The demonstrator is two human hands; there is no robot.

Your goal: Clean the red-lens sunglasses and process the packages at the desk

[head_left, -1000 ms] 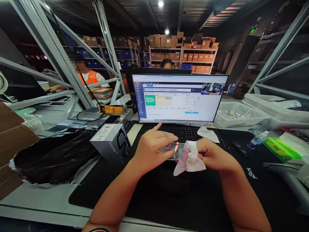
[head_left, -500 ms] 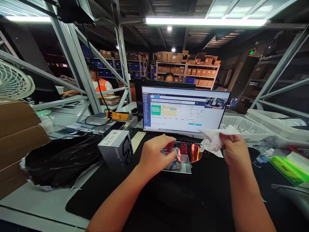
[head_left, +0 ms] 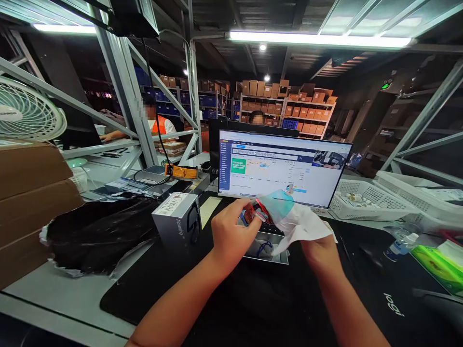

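Note:
My left hand (head_left: 231, 231) pinches one end of a shiny mirrored lens (head_left: 281, 205) between thumb and fingers, in front of the monitor. The lens is tilted and shows red and teal reflections. My right hand (head_left: 321, 253) holds a white wiping cloth (head_left: 307, 225) draped over the lens's right side; the cloth covers most of those fingers. Below both hands an open box tray (head_left: 280, 260) holds a grey pouch with a blue cord (head_left: 265, 248). Left of my left hand stands a grey product box (head_left: 179, 221) printed with "Wakening".
A monitor (head_left: 275, 168) stands behind the hands. White perforated baskets (head_left: 361, 202), a spray bottle (head_left: 401, 246) and a green tissue pack (head_left: 436, 267) are at right. Black plastic wrapping (head_left: 101, 236), cardboard boxes (head_left: 32, 202) and a fan (head_left: 32, 111) are at left. Two people sit beyond.
My right hand has moved left, bringing the cloth from beside the lens onto it. The lens has tilted, its right side raised, and its reflection has turned from orange-red to mostly teal.

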